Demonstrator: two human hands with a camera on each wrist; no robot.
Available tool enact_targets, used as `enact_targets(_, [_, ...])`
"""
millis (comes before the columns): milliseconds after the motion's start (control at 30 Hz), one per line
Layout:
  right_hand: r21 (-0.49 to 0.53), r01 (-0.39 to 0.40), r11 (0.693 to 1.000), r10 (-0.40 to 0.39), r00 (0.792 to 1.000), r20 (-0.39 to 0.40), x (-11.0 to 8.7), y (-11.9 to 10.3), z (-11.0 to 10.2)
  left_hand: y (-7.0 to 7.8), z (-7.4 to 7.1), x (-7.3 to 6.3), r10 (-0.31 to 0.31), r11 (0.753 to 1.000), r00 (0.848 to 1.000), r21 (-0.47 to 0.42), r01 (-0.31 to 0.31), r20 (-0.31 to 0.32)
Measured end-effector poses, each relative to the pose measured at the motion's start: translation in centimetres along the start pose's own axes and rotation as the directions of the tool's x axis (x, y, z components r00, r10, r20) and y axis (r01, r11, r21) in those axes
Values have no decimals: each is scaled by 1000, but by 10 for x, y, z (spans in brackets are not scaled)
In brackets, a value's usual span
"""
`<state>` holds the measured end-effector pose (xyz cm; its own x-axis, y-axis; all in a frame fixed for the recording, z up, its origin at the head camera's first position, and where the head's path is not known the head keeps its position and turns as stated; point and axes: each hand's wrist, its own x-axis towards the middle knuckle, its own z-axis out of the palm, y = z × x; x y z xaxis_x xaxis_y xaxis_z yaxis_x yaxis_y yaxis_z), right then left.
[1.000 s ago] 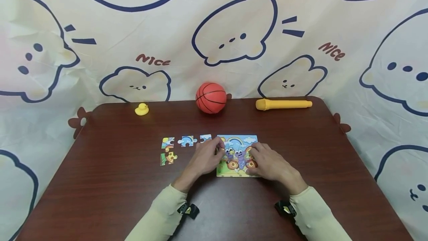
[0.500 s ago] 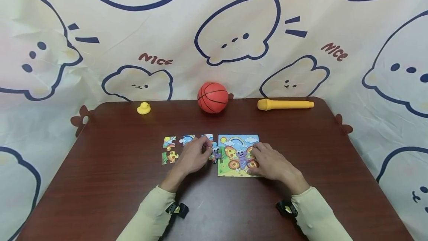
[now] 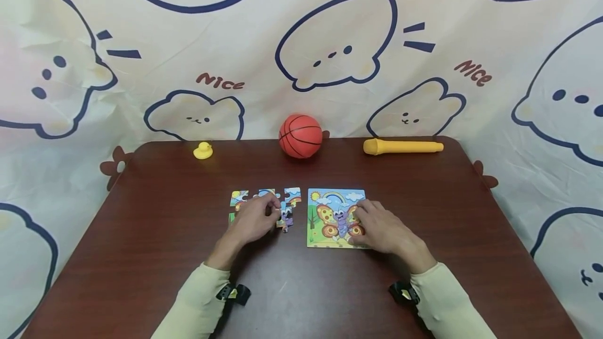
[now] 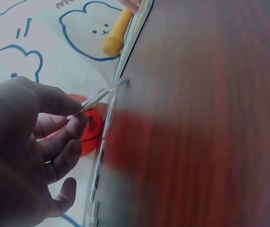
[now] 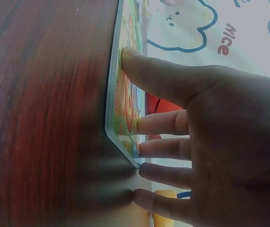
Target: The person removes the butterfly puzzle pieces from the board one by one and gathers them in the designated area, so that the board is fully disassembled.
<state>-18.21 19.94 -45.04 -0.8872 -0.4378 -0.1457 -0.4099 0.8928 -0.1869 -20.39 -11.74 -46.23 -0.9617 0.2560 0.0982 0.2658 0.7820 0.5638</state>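
Note:
My left hand (image 3: 253, 218) pinches a jigsaw piece (image 3: 286, 216) with part of a purple butterfly on it. In the left wrist view the piece (image 4: 97, 97) sits tilted between thumb and fingertip, clear of the tabletop. Behind that hand lie loose jigsaw pieces, one with a sun (image 3: 238, 197) and one with blue sky (image 3: 293, 194); others are partly hidden by the hand. My right hand (image 3: 383, 227) rests on the right side of a square butterfly puzzle board (image 3: 330, 218). In the right wrist view its fingers are straight, with the thumb (image 5: 135, 61) on the board's face.
Along the back of the brown table (image 3: 141, 255) stand a yellow rubber duck (image 3: 203, 150), a small red basketball (image 3: 300, 136) and a yellow toy microphone (image 3: 403, 147). A cartoon-printed cloth (image 3: 264, 25) hangs just behind the table edge.
My left hand has moved left from the board, carrying the butterfly jigsaw piece in front of the loose pieces. The right hand stays on the board.

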Motion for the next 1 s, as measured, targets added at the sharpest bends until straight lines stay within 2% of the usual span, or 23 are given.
enact_targets(167, [1, 2, 1000, -2, 1000, -1, 0, 1, 0, -10, -7, -3, -17, 998, 1000, 53, 17, 9])
enact_targets(400, [0, 11, 1000, -11, 1000, -11, 0, 1, 0, -19, -14, -8, -74, 996, 996, 57, 71, 45])
enact_targets(533, [2, 16, 1000, -16, 1000, -15, 0, 2, 0, -24, -16, -10, -105, 993, 994, 61, 102, 42])
enact_targets(1000, [12, 12, 1000, -12, 1000, -9, 0, 1, -1, -31, -16, -8, -159, 985, 987, 76, 156, 35])
